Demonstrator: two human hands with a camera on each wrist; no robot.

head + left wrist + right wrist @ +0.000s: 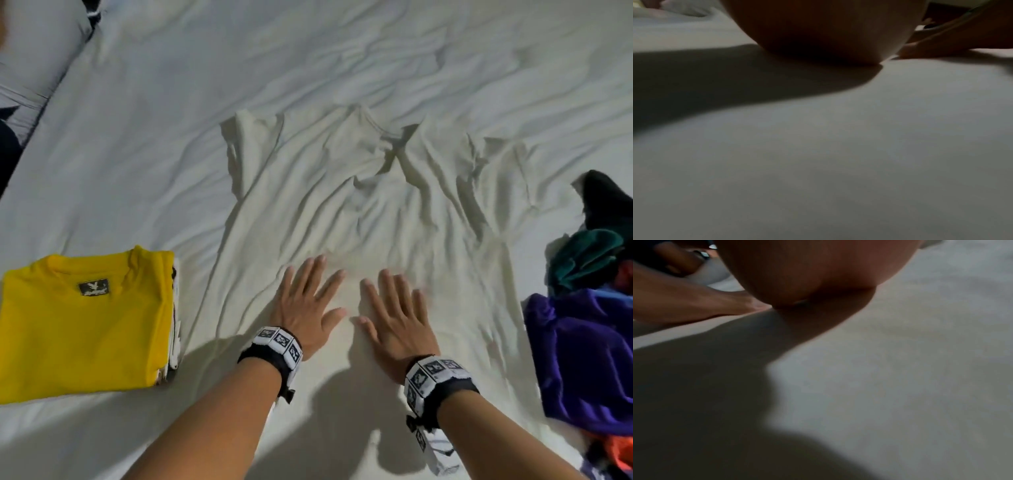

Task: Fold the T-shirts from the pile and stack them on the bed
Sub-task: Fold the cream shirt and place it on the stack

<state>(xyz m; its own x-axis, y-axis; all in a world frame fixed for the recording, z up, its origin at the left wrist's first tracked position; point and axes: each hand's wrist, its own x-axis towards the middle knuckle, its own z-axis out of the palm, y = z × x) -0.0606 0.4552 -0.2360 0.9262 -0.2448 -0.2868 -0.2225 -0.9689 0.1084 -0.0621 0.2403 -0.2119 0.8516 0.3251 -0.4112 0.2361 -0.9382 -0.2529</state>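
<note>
A cream T-shirt lies spread and wrinkled on the white bed, its collar pointing away from me. My left hand and right hand press flat on its lower middle, side by side, fingers straight and spread. A folded yellow T-shirt tops a small stack at the near left. The pile of unfolded shirts, purple, teal, black and orange, sits at the right edge. Both wrist views are dim: the left wrist view shows my palm on the cream fabric, the right wrist view my other palm.
A grey pillow lies at the far left corner of the bed. The wrinkled sheet stretches wide beyond the cream shirt's collar.
</note>
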